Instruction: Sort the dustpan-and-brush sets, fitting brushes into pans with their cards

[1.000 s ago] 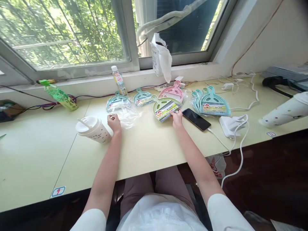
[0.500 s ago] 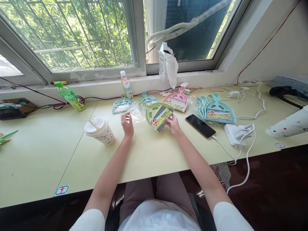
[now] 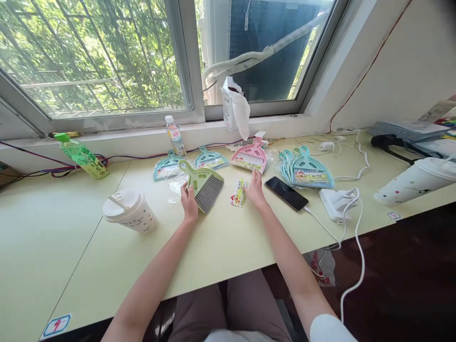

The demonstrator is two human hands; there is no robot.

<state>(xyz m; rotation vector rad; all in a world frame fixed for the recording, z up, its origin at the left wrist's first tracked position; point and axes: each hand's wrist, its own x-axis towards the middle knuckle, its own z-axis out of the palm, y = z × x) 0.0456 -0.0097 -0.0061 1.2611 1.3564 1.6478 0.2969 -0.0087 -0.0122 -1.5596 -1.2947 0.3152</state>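
My left hand [image 3: 190, 205] grips the left side of a green mini dustpan [image 3: 195, 176] with its grey-bristled brush [image 3: 211, 194] nested in it, tilted above the table. To the right of it, my right hand [image 3: 254, 191] pinches the edge of a printed label card [image 3: 238, 193], apart from the set. Behind them lie a pink dustpan and brush set [image 3: 251, 156] and two blue sets in clear wrap, one at the left [image 3: 168, 166] and one in the middle [image 3: 211, 159]. Crumpled clear plastic [image 3: 175, 189] rests beside my left hand.
A lidded paper cup [image 3: 131, 211] stands at left, with a green bottle [image 3: 83, 156] behind. A phone [image 3: 287, 193] on a cable, a stack of blue sets [image 3: 309, 171] and a white power strip [image 3: 335, 204] occupy the right. Another cup [image 3: 416, 183] lies farther right.
The green dustpan set has passed from my right hand to my left. Its label card has come off and is now in my right hand. The view has shifted slightly right.
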